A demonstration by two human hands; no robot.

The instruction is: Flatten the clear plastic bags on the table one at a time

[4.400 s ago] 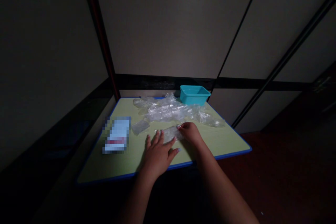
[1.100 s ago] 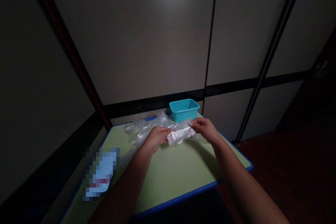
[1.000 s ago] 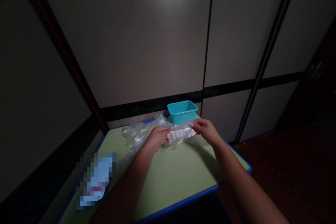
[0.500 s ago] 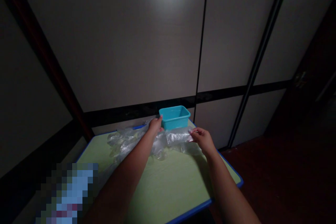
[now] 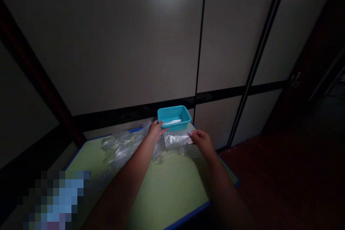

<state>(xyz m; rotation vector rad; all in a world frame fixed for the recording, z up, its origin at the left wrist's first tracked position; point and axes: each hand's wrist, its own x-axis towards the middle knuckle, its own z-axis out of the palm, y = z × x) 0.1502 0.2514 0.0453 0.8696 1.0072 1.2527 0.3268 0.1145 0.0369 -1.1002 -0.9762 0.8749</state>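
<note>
My right hand (image 5: 202, 142) pinches the right end of a clear plastic sleeve (image 5: 176, 139), which lies nearly flat in front of a turquoise plastic basin (image 5: 179, 125). My left hand (image 5: 155, 131) is at the basin's front left corner, its thumb by the rim and its fingers apart, pointing right above the sleeve's left end. Inside the basin, a shiny clear strip (image 5: 173, 121) shows near the front wall. Crumpled clear plastic (image 5: 121, 149) spreads to the left, partly hidden behind my left forearm.
The light green table (image 5: 172, 183) has a blue edge. Pale cabinet panels (image 5: 134, 50) with a black band rise close behind it. A pixelated blue patch (image 5: 63, 194) covers the lower left. Dark red floor (image 5: 250, 172) lies to the right.
The view has shifted, so everything sits a little further left. My left fingers have spread at the basin's corner. A shiny clear strip now shows in the basin. My right hand keeps its pinch.
</note>
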